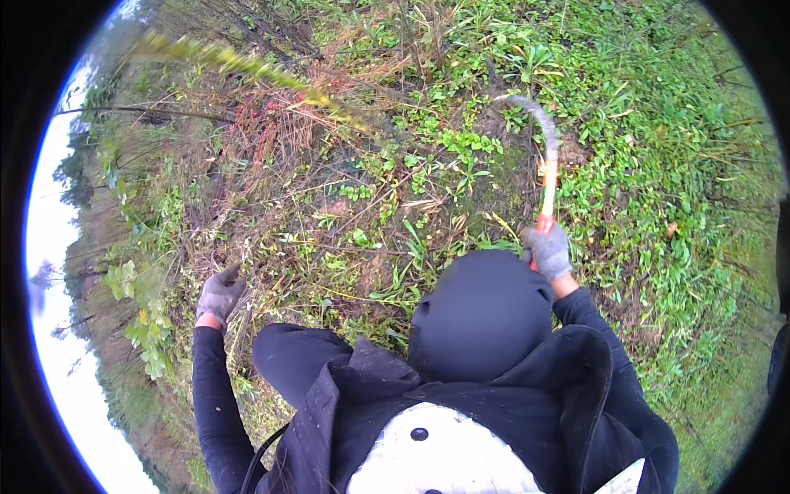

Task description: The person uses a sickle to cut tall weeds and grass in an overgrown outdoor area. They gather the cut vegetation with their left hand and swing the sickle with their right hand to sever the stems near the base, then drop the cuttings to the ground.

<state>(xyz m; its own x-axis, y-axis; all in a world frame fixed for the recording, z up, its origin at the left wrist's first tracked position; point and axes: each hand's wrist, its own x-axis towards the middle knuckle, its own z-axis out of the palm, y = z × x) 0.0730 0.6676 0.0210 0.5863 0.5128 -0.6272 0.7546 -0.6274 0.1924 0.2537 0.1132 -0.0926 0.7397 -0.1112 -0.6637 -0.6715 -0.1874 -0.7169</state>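
Observation:
My right hand [549,250], in a grey work glove, grips the red lower handle of a sickle [549,191]. The sickle points away from me. Its pale shaft leads to a curved grey blade [541,117] that hooks left over low green plants, slightly blurred. Whether the blade touches them, I cannot tell. On the left, my gloved left hand [221,295] is held out over dry stems and weeds, thumb and forefinger a little apart, with nothing visible in it. A blurred yellow-green plant stem [259,73] slants across the upper left, well beyond that hand.
My dark-clad knees [484,315] are bent close in front of me. Reddish dry grass [278,123] and thin woody stems stand ahead on the left. A leafy vine [145,327] grows at far left. Dense green weeds [666,185] cover the right side.

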